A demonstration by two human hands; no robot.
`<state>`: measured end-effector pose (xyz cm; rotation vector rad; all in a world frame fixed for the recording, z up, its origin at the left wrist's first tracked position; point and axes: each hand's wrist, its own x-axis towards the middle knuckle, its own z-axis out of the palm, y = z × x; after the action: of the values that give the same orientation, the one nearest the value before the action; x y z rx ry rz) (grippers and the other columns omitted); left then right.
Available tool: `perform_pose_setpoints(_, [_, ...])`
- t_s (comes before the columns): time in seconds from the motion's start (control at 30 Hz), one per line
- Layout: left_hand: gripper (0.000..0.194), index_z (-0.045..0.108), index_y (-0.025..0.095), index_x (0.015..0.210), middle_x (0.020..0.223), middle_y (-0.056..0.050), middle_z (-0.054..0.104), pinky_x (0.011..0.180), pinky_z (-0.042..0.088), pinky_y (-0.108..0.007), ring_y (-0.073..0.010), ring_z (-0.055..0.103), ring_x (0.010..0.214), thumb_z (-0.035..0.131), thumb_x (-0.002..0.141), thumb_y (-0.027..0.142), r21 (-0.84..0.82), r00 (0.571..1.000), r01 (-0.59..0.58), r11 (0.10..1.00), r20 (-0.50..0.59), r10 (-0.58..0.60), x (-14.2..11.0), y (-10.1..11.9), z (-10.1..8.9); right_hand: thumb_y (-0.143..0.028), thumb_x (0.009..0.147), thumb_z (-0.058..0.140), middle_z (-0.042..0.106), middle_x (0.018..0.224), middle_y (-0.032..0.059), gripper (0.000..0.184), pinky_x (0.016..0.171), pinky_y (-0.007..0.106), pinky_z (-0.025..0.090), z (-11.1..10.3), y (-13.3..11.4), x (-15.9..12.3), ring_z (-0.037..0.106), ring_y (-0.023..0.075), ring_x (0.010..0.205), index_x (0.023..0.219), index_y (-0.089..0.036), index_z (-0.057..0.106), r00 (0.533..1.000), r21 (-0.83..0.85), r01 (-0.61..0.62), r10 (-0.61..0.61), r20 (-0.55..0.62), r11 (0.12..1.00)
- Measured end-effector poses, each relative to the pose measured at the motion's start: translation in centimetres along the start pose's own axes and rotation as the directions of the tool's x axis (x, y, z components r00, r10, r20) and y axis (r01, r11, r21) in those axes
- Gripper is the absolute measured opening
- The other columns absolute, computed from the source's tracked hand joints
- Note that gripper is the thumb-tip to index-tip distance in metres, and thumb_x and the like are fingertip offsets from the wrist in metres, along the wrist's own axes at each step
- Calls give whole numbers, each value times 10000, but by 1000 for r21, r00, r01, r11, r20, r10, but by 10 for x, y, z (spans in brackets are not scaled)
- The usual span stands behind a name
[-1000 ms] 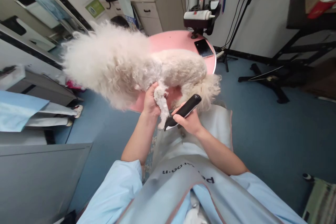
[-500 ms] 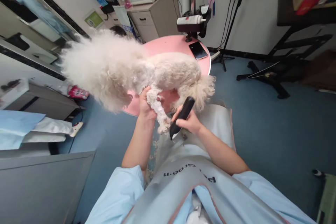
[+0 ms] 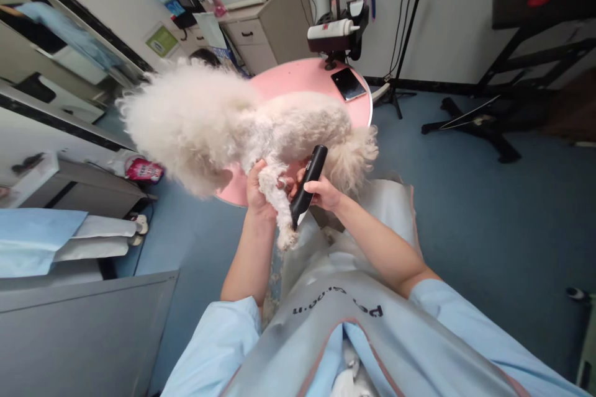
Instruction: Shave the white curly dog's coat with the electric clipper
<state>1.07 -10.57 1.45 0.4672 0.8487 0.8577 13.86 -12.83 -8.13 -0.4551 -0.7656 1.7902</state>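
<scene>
A fluffy white dog [image 3: 298,118] stands on a round pink grooming table [image 3: 284,77], its bushy head to the left and its tail end to the right. My left hand [image 3: 259,192] is closed around the upper part of one of its legs [image 3: 279,201], which stretches out toward me over the table's near edge. Black hair clippers [image 3: 309,181] are gripped in my right hand [image 3: 323,192], tilted with the blade end down. That blade end meets the lower leg just above the paw [image 3: 287,238]. Some of my right fingers are hidden behind the clippers.
A phone [image 3: 348,84] lies at the table's back right. Behind it, a white bottle [image 3: 331,30] rests on a holder by the upright post. A drawer cabinet [image 3: 251,37] stands at the back, a black stand [image 3: 410,25] to its right. My grey apron [image 3: 326,298] covers my lap.
My right hand has brought the clippers left and slightly up, from beside the paw onto the lower leg. My left hand still holds the leg. The camera view has shifted slightly.
</scene>
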Motion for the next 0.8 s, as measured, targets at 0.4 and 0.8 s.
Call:
perform_pose_setpoints(0.4, [469,460,178,587,434,14,431,425,433,-196,-84,439,382,422,926,502,-108,999,-42,993,11,43,0,-1,1,-379,541,709,642,547,-53,381,321,174,234,5,8,-2,349,57,345,811,-221,491,969,80,18,2,-245,997])
perform_pose_setpoints(0.8, [427,499,156,597,449,22,497,460,463,-188,-66,468,361,470,931,421,-159,989,-138,978,32,145,2,-5,-3,-407,583,678,688,600,-41,371,323,167,194,10,2,-15,302,35,337,807,-226,444,876,72,227,-172,-450,971])
